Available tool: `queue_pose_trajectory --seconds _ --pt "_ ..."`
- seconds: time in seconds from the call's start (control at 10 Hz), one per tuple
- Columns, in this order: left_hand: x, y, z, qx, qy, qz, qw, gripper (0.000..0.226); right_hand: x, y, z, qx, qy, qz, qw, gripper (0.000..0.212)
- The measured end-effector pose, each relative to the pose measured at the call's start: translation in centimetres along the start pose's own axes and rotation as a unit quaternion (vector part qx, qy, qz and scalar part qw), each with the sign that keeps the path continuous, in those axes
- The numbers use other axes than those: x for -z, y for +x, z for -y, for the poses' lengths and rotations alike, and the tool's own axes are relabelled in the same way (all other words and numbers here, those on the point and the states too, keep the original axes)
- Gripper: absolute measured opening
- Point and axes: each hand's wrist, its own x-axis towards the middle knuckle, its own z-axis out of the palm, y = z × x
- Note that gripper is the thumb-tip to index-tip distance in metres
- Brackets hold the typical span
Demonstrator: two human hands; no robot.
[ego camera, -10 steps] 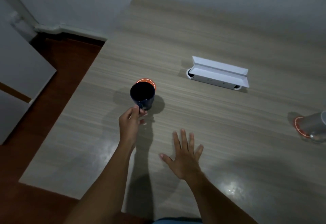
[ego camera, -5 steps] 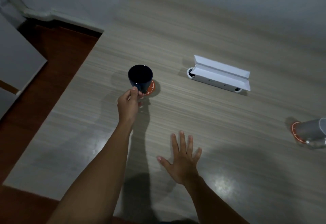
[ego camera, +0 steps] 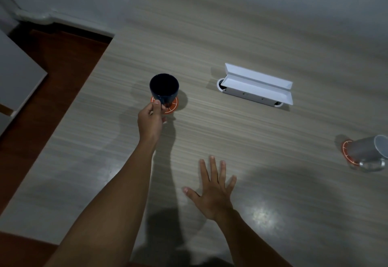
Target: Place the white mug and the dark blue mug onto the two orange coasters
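Observation:
The dark blue mug (ego camera: 164, 87) stands upright over an orange coaster (ego camera: 172, 106) left of the table's middle. My left hand (ego camera: 150, 119) pinches the mug's handle from the near side. Whether the mug's base touches the coaster I cannot tell. At the far right edge the white mug (ego camera: 366, 148) sits on the second orange coaster (ego camera: 346, 149), its handle toward me. My right hand (ego camera: 212, 189) lies flat on the table with fingers spread, holding nothing.
A white open box-like cable port (ego camera: 257, 85) is set in the wooden table (ego camera: 210, 35) behind the hands. The table's left edge drops to a reddish-brown floor (ego camera: 52, 61). A grey wall runs along the back.
My left hand carried the dark blue mug away from me and lowered it over the coaster. The right hand stayed flat on the table.

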Motion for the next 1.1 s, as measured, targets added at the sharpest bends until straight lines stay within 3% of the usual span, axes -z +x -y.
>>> queue_pose_trajectory --seconds 0.9,1.1 --pt "0.2 -0.9 -0.2 0.024 0.018 0.011 1.0 0.033 0.0 0.1 -0.2 -0.002 0.003 0.011 1.0 0.099" --pt "2.0 -2.8 -2.3 0.058 0.013 0.029 0.998 0.01 0.5 0.0 -0.1 0.006 0.007 0.014 1.0 0.1"
